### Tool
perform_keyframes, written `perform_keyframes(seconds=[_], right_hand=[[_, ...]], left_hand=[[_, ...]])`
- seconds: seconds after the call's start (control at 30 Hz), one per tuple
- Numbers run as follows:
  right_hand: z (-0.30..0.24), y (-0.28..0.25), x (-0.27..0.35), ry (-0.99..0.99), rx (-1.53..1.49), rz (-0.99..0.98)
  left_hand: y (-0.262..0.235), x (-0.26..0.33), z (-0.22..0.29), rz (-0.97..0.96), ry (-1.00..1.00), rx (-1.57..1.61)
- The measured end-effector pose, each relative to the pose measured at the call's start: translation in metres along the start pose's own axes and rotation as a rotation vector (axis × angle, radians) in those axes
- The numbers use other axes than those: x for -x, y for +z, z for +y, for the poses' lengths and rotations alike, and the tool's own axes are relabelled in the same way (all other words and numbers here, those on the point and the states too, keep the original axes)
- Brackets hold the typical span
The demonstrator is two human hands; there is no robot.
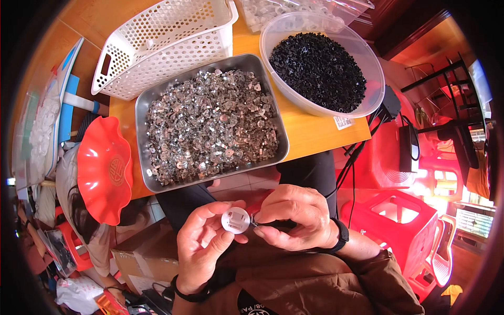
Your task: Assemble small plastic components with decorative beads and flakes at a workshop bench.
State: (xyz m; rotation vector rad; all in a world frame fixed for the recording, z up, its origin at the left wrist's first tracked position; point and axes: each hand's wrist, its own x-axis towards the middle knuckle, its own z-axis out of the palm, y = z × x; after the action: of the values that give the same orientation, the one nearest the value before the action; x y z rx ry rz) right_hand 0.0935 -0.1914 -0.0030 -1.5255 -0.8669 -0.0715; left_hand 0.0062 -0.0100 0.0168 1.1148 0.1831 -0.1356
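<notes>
My left hand [203,242] grips a small round white plastic piece [235,220] by its edge, its slotted face turned up. Close against its right side, my right hand [294,217] pinches a tiny dark piece [254,222] between thumb and forefinger; what kind it is cannot be made out. Both hands are above my lap, just nearer than the table. Beyond them, a metal tray [284,137] is filled with small shiny metal parts [212,123]. To its right stands a clear plastic tub [375,89] of small black parts [317,71].
A white perforated basket [173,55] sits behind the tray on the wooden table [320,137]. At the left is a red wavy-rimmed dish [102,170]. Red plastic stools [391,218] and black cables [353,163] are at the right. A cardboard box [149,257] lies lower left, near another person.
</notes>
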Motion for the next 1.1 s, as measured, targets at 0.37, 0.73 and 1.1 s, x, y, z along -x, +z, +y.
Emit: perform_keyframes(seconds=[0.37,0.73,1.1], right_hand=[[-0.003,0.003,-0.001,-0.076,0.032,-0.061],[-0.002,0.007,-0.002,-0.166,0.153,-0.122],[-0.001,0.007,-0.002,-0.204,0.216,-0.126]], left_hand=[[0.002,-0.001,0.004,-0.054,-0.013,-0.006],[0.002,-0.005,0.006,-0.082,-0.038,-0.067],[0.001,-0.002,0.002,-0.056,-0.050,-0.013]])
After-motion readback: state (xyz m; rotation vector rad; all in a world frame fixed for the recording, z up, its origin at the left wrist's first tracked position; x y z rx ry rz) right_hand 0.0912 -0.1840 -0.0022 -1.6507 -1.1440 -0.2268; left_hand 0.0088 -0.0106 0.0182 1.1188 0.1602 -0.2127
